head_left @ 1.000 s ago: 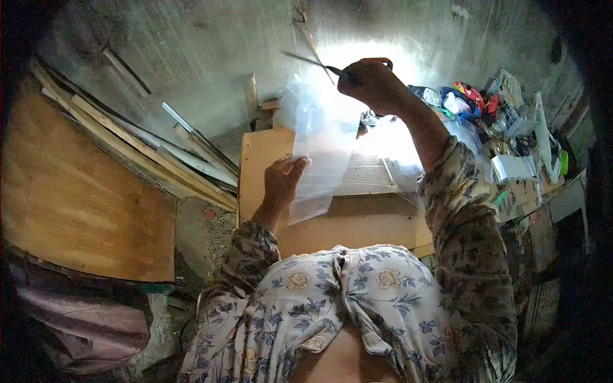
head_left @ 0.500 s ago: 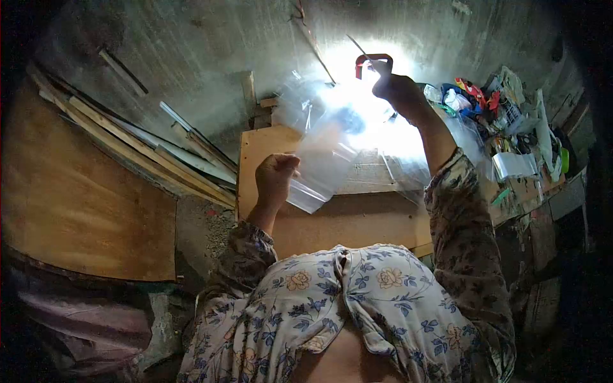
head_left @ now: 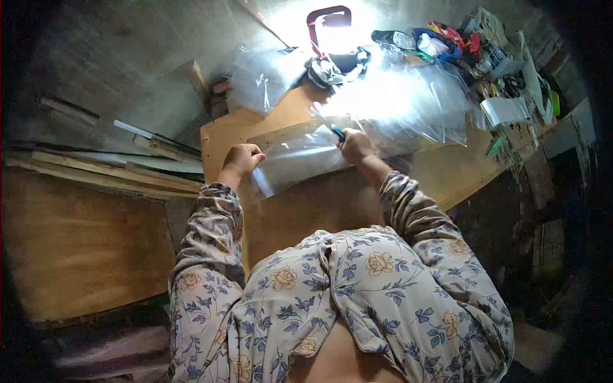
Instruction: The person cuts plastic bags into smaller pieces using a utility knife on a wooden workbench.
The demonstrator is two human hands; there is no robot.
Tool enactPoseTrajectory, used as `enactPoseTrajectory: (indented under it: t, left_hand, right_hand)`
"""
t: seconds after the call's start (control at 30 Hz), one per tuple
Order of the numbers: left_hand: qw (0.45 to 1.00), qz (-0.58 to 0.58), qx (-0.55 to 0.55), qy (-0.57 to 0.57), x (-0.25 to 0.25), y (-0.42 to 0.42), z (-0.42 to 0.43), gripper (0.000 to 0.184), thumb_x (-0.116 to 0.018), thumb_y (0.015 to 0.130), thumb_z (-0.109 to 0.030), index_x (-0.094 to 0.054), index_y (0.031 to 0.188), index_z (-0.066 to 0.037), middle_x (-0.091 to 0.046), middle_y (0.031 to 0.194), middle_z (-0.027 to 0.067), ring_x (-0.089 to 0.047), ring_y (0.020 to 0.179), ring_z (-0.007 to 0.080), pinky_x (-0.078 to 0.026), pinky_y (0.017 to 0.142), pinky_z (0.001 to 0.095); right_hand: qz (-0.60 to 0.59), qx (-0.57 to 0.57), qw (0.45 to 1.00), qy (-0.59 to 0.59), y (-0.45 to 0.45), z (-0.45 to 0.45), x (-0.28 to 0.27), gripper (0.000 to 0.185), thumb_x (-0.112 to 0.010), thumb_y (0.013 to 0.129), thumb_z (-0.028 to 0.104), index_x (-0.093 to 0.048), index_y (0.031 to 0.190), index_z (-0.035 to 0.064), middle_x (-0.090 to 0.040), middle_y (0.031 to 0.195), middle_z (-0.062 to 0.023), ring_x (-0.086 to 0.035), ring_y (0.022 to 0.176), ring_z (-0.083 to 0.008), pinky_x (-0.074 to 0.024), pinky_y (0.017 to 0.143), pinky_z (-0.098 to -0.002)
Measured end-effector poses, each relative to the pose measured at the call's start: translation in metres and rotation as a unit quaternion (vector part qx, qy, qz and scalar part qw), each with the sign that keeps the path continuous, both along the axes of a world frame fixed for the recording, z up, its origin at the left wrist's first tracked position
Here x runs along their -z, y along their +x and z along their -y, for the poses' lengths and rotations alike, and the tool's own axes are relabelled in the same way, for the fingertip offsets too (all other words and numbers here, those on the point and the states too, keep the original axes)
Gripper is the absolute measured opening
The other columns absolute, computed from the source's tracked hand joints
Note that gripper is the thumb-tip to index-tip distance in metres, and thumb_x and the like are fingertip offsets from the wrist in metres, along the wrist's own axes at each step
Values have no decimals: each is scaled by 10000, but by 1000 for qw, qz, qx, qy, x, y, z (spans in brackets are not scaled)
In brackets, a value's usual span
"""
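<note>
Left hand's pinching the clear plastic at its left end, lengthwise left-to-right; my right hand's gripping a teal-handled tool, tip pointing far-left.

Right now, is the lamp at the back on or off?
On: the lamp glares white and brightly lights the wall behind it.

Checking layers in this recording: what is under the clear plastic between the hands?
Under the clear plastic, a greyish board shows through, with the wooden tabletop around it. What lies beneath the board is covered.
</note>
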State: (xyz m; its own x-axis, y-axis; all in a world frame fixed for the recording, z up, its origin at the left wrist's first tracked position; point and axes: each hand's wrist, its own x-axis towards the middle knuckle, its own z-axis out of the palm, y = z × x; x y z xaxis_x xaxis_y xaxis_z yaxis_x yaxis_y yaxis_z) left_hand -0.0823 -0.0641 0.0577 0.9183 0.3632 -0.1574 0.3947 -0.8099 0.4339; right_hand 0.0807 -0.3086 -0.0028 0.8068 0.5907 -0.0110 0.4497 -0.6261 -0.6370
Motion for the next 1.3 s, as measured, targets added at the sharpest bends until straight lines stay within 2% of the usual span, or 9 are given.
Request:
enactPoseTrajectory:
  t: [0.27,0.47,0.53,0.6,0.67,0.8,0.9,1.13,1.3]
  left_hand:
    - [995,-56,7,80,15,-2,2,204,-657,735,-287,-635,793,-93,-630,798,124,-604,772,290,-466,683,396]
    - [992,-46,-11,116,9,-4,22,192,-693,687,-256,-610,765,-102,-596,829,93,-569,821,272,-431,742,390]
    - [946,108,37,302,4,-1,46,194,-684,670,-222,-593,804,-116,-555,892,69,-531,863,256,-407,755,393]
    - [947,172,114,245,15,11,79,134,-589,696,-136,-576,818,-83,-540,909,82,-514,870,262,-408,738,398]
    - [946,228,185,137,39,27,120,248,-561,710,-142,-589,937,-49,-572,1024,108,-519,991,267,-394,852,391]
    - [954,95,224,176,50,41,163,407,-490,822,-349,-558,1099,-59,-505,1192,129,-401,1176,300,-238,1013,435]
    - [950,-66,240,191,39,58,142,497,-435,821,-464,-506,1198,-148,-450,1271,90,-332,1232,300,-170,1003,529]
    - [958,-38,246,140,34,60,128,439,-390,852,-397,-420,1273,-277,-301,1393,-21,-168,1316,299,-79,1001,604]
    - [962,-17,242,127,40,57,126,429,-378,856,-382,-405,1279,-309,-274,1406,-48,-152,1322,277,-86,1000,598]
  right_hand:
    - [123,-66,990,9,-24,22,16,141,-550,733,71,-572,865,118,-549,859,-96,-564,853,-289,-462,733,-391]
    - [-30,-134,984,-113,-6,41,-33,270,-518,862,220,-573,1121,270,-529,942,-85,-569,890,-254,-459,732,-373]
    - [-46,-151,975,-155,-2,33,-44,288,-519,863,233,-550,1147,268,-547,914,-84,-580,875,-250,-461,729,-375]
    - [-108,-179,958,-198,11,26,-52,369,-517,863,206,-474,1225,261,-584,934,-98,-592,871,-263,-465,735,-381]
    - [-44,-240,952,-183,19,22,-40,720,-694,671,132,-362,1307,201,-601,918,-160,-593,841,-319,-467,725,-392]
    - [-37,-222,946,-232,21,8,-36,580,-555,799,103,-331,1322,211,-603,995,-139,-584,926,-304,-467,743,-391]
    - [-50,-212,950,-222,28,8,-28,595,-573,743,96,-347,1292,140,-603,961,-176,-581,907,-331,-465,727,-405]
    - [-96,-105,984,-107,-26,66,-27,718,-710,644,126,-334,1248,26,-563,969,-232,-544,921,-380,-436,749,-430]
    - [-54,-57,997,-24,-88,129,-49,562,-665,681,122,-403,1173,48,-535,964,-211,-542,868,-378,-445,733,-426]
